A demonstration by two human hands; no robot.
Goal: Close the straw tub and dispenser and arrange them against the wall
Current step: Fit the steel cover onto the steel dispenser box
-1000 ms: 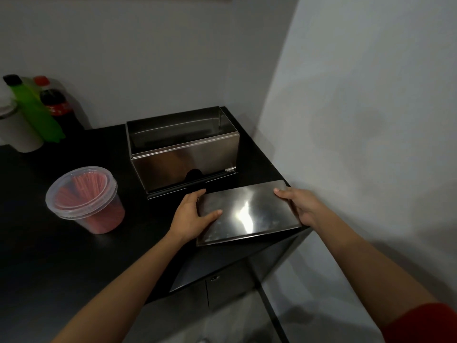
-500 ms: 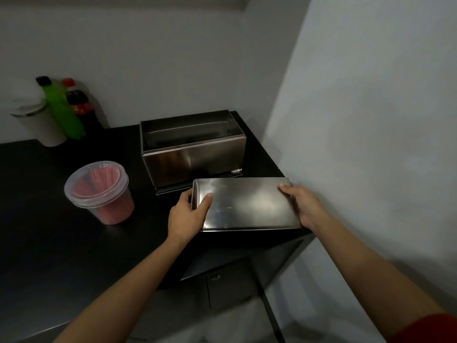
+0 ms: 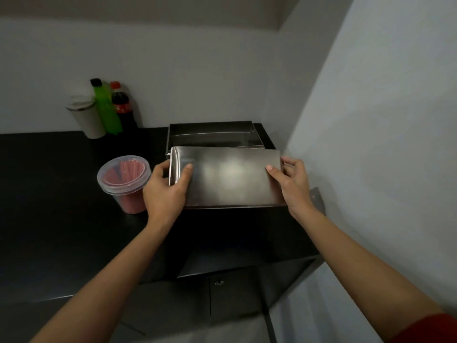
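Here the person holds the steel lid (image 3: pixel 228 177) by its two short ends. The left hand (image 3: pixel 166 191) grips the left end, with the thumb on top of the plate and the other fingers (image 3: pixel 162 170) curled around the edge. The right hand (image 3: pixel 293 185) grips the right end in the same way, thumb on top. The lid is in the air in front of the open dispenser (image 3: pixel 212 134) and covers its front wall from view, so I cannot tell if the lid touches the box already. The dispenser stands on the dark surface (image 3: pixel 49 194) in the corner, near the wall on the right.

The straw tub (image 3: pixel 125 183) stands just beside the left hand, to its left. A clear lid seems to sit on it, but I cannot tell if it is pressed shut.

I think the next step is to set the lid on the dispenser. Some things could go wrong. The steel is smooth, so the lid could slip from the fingers if the grip is loose. If the lid comes down tilted, one edge may catch on the rim and it will not sit flat. Also, the left wrist is very close to the tub, so a wide move could knock it over.
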